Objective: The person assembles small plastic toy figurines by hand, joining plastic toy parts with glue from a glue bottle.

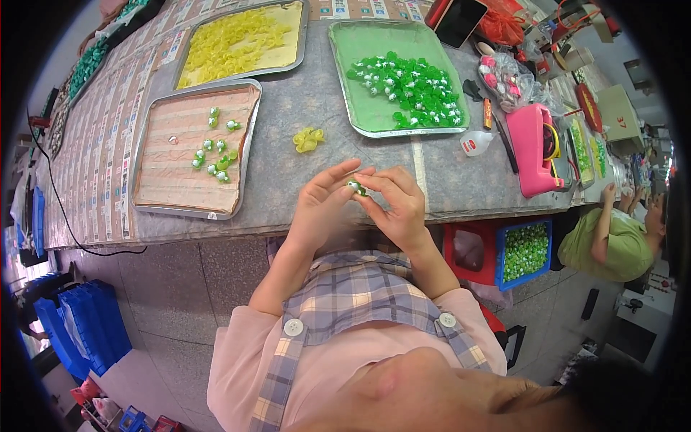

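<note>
Above the table's near edge, a small green and white animal-shaped figure (356, 188) is held between my two hands. My right hand (400, 205) pinches it with thumb and fingertips. From the other side, the thumb and fingers of my left hand (321, 198) close on it, partly hiding it. Just beyond my hands lies a small heap of yellow translucent pieces (307, 140). To the left, a tray lined with pinkish paper (162, 155) carries several similar green and white figures (209, 145). Beyond my right hand, a green-lined tray (353, 108) bears many green pieces with white animal heads (410, 86).
A metal tray of yellow pieces (234, 43) stands at the far left. On the right are a pink holder (529, 155), a small white bottle (476, 143) and an orange lighter (487, 114). Below the edge sits a blue crate (547, 245) of green pieces. Another person (608, 241) works at right.
</note>
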{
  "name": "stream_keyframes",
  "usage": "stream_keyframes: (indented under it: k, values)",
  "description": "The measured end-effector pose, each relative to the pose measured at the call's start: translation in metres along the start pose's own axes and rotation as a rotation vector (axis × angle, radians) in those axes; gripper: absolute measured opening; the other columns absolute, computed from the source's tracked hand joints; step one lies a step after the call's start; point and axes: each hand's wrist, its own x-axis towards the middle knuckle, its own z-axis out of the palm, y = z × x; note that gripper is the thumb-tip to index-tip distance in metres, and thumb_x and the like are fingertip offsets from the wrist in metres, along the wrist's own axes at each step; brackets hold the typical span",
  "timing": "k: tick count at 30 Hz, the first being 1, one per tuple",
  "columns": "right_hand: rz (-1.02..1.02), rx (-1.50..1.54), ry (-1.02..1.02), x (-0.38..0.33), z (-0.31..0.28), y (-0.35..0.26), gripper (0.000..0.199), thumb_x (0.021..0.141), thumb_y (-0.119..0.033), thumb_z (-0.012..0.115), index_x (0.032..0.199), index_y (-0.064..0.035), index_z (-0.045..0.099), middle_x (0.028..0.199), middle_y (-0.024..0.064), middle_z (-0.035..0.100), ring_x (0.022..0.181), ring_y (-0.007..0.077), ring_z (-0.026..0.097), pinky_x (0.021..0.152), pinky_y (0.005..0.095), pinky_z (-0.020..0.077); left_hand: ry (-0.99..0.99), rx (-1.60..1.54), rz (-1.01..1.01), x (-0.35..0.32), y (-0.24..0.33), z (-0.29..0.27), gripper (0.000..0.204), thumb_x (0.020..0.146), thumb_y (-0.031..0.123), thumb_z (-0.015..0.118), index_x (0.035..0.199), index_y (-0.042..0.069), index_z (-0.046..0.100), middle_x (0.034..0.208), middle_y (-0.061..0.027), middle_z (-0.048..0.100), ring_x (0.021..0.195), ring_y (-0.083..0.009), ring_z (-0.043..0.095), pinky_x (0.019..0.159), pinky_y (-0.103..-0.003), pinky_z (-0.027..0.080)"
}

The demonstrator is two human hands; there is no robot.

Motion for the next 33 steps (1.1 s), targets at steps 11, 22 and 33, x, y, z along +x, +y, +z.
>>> stream_keyframes:
  k: [11,22,33]
  values:
    - [0.148,0.163,-0.055,-0.002,-0.002,0.001,0.027,0.064,-0.007,0.067,0.090,-0.0055,0.059,0.079,0.0062,0.055,0.069,0.0199,0.053,0.059,0.0280,0.0433,0.054,-0.026,-0.009,0.001,0.002,0.002,0.034,0.080,0.000,0.047,0.113,-0.004,0.044,0.107,-0.0181,0.053,0.096,-0.0186,0.053,0.083,-0.029,0.043]
    - [0.199,0.238,-0.015,-0.006,0.003,0.000,0.024,0.065,-0.006,0.067,0.087,-0.0034,0.059,0.078,0.0063,0.057,0.068,0.0174,0.054,0.059,0.0255,0.0441,0.042,0.085,0.081,0.000,0.001,0.001,0.034,0.081,0.001,0.047,0.114,-0.004,0.043,0.107,-0.0185,0.053,0.095,-0.0188,0.053,0.081,-0.028,0.043]
    - [0.350,0.434,0.061,-0.020,0.016,0.007,0.016,0.067,-0.004,0.064,0.080,-0.0028,0.054,0.070,0.0057,0.054,0.063,0.0144,0.052,0.058,0.0246,0.0406,0.026,0.534,0.087,-0.005,-0.003,0.004,0.031,0.081,0.005,0.051,0.111,-0.002,0.048,0.108,-0.0158,0.054,0.094,-0.0191,0.054,0.083,-0.031,0.042]
